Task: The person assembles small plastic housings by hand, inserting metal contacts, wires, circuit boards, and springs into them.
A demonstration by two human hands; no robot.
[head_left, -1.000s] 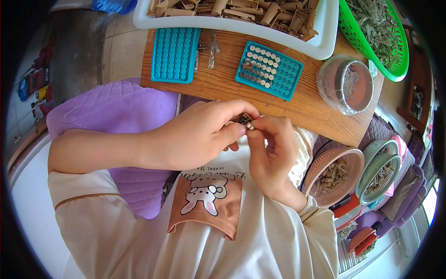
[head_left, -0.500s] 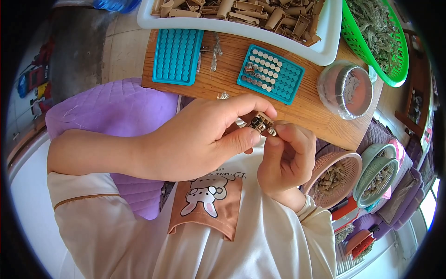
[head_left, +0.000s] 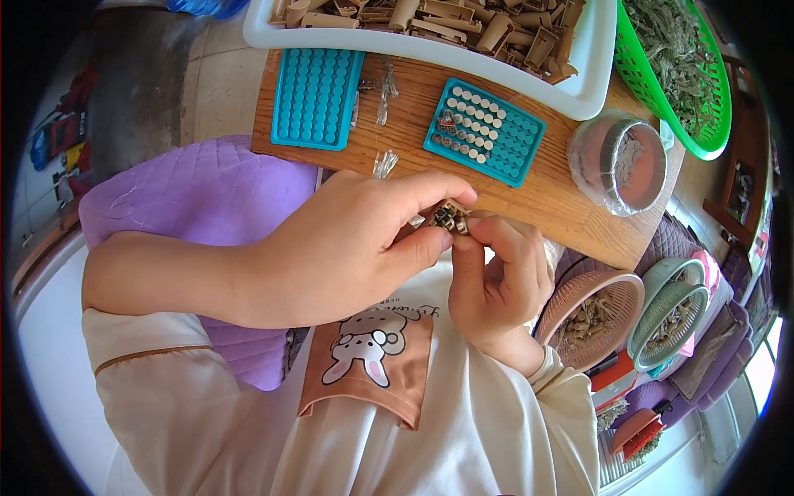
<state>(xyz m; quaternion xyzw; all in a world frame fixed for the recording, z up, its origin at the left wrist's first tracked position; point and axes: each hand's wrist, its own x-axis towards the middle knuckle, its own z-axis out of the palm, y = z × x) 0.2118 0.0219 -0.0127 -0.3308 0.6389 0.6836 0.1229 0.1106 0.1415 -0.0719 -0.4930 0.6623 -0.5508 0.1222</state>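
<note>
My left hand (head_left: pixel 347 248) and my right hand (head_left: pixel 496 281) meet over my lap, just below the edge of a wooden board (head_left: pixel 546 194). Both pinch a small brown and grey part (head_left: pixel 451 217) between thumbs and fingertips. On the board lie two teal hole trays: one (head_left: pixel 317 97) at the left with bare holes, one (head_left: pixel 485 131) in the middle with several small round pieces set in its holes. A few thin clear slivers (head_left: pixel 385 163) lie between the trays.
A white tray (head_left: pixel 579 95) of tan plastic parts and a green basket (head_left: pixel 703 140) of dried stems stand behind the board. A clear round tub (head_left: pixel 616 165) sits at its right end. Small round baskets (head_left: pixel 583 318) are at my right, a purple cushion (head_left: pixel 190 198) at my left.
Both hands have shifted slightly right and up toward the board with the small part held between them. The trays and tubs have not moved.
</note>
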